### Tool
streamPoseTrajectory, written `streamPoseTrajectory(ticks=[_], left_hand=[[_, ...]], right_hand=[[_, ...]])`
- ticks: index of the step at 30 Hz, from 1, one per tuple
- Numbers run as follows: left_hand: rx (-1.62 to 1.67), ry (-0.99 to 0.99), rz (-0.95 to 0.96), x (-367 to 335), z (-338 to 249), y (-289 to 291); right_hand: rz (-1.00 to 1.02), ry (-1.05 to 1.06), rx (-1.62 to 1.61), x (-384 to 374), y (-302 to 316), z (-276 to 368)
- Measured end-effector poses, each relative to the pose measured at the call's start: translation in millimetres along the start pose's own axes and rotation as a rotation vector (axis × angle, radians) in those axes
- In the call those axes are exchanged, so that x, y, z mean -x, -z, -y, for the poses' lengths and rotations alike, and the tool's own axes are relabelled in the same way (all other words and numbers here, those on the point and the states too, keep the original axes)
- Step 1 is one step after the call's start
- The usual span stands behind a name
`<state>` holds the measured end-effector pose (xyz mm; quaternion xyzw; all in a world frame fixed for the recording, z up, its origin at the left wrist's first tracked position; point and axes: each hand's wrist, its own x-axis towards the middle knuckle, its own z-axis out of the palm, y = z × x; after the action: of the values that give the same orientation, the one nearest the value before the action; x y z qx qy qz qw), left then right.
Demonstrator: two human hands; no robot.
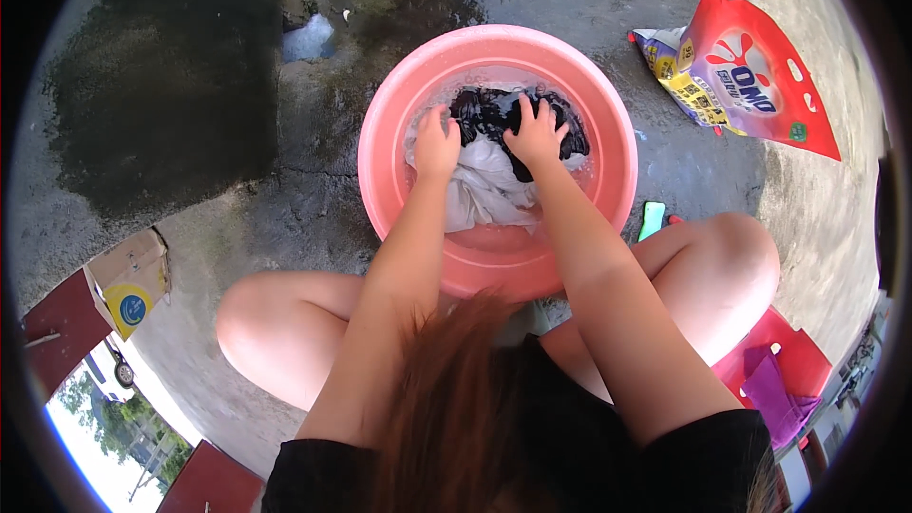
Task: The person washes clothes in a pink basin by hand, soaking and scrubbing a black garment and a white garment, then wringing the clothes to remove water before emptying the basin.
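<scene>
A pink plastic basin stands on the floor between my legs, holding soapy water. Wet black cloth lies along its far side, and pale grey-white cloth is bunched nearer me. My left hand is over the left part of the basin, beside the black and grey-white cloths; its fingers are curved and apart. On the right, my right hand rests on the black cloth with fingers spread. Neither hand is closed round a fold. The undersides of both hands are hidden.
A red detergent pouch with a white cap stands at the far right. A light-green phone-like slab lies by my right knee. A cardboard box is at the left, and a purple cloth lies on something red at the lower right. Dark wet patches mark the concrete floor.
</scene>
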<state>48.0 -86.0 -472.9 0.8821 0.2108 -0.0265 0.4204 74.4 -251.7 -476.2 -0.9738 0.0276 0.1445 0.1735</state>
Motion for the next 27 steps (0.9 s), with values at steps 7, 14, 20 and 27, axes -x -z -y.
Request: streamPoseTrajectory(ticks=[7, 14, 20, 27], left_hand=[[-0.334, 0.142, -0.247, 98, 23, 5], [-0.449, 0.35, 0.424, 132, 33, -18], [-0.318, 0.226, 0.513, 113, 7, 8], [0.404, 0.194, 0.334, 132, -75, 59]], right_hand=[[-0.017, 0.268, -0.029, 102, 4, 31], [0.81, 0.225, 0.434, 149, -9, -3], [0.7, 0.031, -0.301, 153, 4, -11], [0.101, 0.033, -0.768, 142, 69, 18]])
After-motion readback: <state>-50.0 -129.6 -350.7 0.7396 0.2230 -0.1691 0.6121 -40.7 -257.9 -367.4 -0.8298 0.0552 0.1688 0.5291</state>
